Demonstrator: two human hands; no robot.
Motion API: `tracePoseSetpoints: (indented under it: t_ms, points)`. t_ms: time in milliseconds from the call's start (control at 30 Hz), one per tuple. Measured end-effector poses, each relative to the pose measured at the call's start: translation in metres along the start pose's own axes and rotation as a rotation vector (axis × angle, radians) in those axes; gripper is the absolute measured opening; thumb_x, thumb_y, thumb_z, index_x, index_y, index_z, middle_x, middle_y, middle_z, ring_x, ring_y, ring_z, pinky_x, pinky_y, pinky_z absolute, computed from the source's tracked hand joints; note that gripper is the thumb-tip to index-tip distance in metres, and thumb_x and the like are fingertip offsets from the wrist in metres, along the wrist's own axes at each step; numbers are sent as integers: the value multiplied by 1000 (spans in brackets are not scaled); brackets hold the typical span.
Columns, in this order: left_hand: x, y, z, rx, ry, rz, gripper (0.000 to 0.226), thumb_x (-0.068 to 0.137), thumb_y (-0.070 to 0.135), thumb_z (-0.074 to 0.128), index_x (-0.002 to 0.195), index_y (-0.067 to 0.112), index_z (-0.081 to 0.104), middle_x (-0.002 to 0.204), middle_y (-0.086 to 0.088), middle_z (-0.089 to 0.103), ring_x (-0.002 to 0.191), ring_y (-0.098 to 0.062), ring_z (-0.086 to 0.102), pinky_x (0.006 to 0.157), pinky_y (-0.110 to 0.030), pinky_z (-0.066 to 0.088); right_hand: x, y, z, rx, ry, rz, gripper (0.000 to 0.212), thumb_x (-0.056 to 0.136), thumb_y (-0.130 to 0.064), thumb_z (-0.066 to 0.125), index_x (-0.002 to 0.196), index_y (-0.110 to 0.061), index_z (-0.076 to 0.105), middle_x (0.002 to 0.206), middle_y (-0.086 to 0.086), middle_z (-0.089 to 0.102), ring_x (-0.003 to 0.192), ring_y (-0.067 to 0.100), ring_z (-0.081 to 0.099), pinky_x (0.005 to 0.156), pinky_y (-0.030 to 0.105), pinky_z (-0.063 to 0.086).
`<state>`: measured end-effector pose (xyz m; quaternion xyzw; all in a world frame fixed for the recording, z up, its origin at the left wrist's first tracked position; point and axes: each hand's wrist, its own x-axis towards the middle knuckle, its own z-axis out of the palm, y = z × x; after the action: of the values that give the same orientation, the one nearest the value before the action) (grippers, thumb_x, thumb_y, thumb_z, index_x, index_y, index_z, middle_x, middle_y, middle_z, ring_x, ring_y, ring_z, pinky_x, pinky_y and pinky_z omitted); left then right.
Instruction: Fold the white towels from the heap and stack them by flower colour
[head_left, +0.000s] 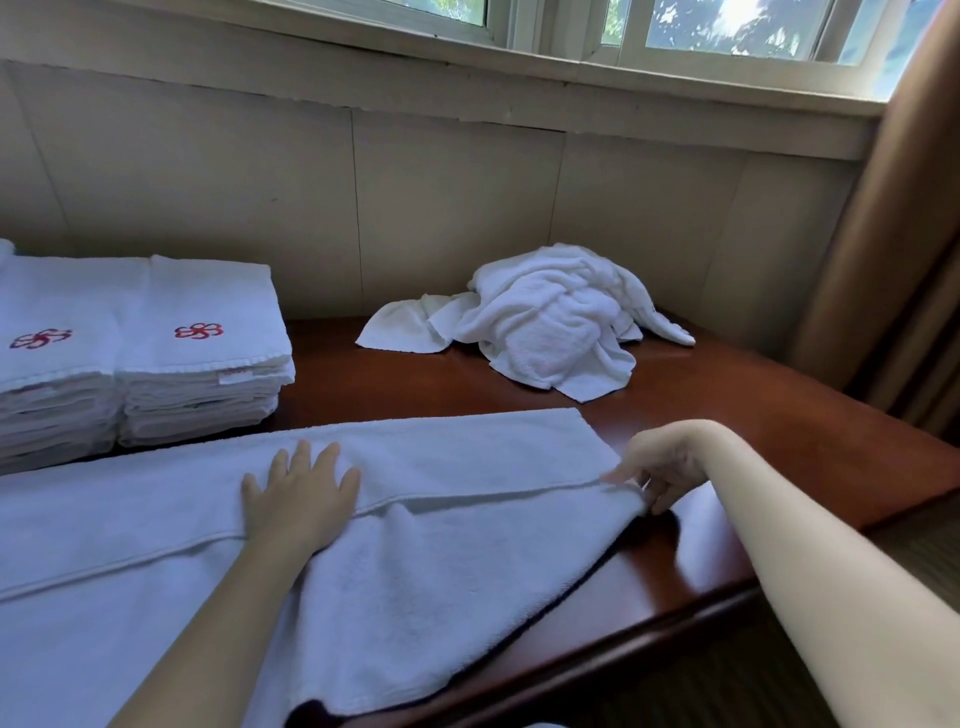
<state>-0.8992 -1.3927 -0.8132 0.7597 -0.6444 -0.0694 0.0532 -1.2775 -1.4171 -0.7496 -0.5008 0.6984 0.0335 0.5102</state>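
A white towel (426, 561) lies spread across the near part of the dark wooden table (779, 426), its near half folded over onto the far half. My left hand (301, 493) presses flat on it at the fold edge, fingers straight. My right hand (660, 467) pinches the towel's right corner at the fold edge. A heap of crumpled white towels (545, 317) sits at the back by the wall. Two stacks of folded white towels stand at the left, one (202, 353) and the other (52, 364) each showing a red flower on top.
A panelled wall runs behind the table under a window. A brown curtain (883, 234) hangs at the right. The table's front edge runs diagonally at the lower right, with dark floor beyond it.
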Motion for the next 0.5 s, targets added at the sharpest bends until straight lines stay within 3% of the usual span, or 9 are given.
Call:
tracePoseSetpoints:
  t_ms: [100,167,233,300,367,433,500]
  points:
    - [-3,0,-2,1,10,14,55,99,52,17,151,33,16,161,1,5,147,-22,6,115,-51,9,-11,13,9,161,-116,-219,11,88,-11,63,97,-8,66,81,6,70,68,14,67,62,20,53]
    - [-6,-1,-2,-2,9,20,55,99,51,17,151,34,16,161,1,6,147,-22,7,116,-50,8,-13,18,12,423,24,-450,17,87,-3,60,102,-2,66,93,8,70,78,15,67,71,22,53]
    - [-9,-2,-4,-6,0,25,54,99,51,17,151,33,17,161,1,6,147,-22,7,116,-49,8,-18,20,13,644,185,-552,15,89,-2,58,103,-1,63,93,10,68,76,17,67,69,27,55]
    - [-10,-3,-8,-2,-11,37,54,100,50,18,151,32,17,161,0,7,147,-22,8,116,-48,10,-23,14,13,478,410,-447,2,89,-9,61,90,-7,61,81,7,63,66,17,62,57,27,50]
    - [-12,-6,-13,0,-21,60,54,100,50,20,150,30,20,160,-1,10,146,-23,11,116,-46,13,-28,4,14,53,585,-266,9,88,-11,61,80,-11,58,71,3,55,67,19,54,52,23,40]
    - [-17,-11,-18,3,-29,84,52,100,48,23,148,29,25,159,-4,15,145,-23,15,115,-44,17,-32,-3,20,-258,623,-141,4,89,-9,56,85,-11,57,69,0,51,67,19,53,51,21,37]
    - [-24,-20,-23,13,-72,110,52,100,48,24,148,30,24,159,-4,12,146,-23,13,115,-44,16,-32,1,26,-346,753,93,10,85,-8,50,91,-8,59,79,5,61,77,23,61,60,23,43]
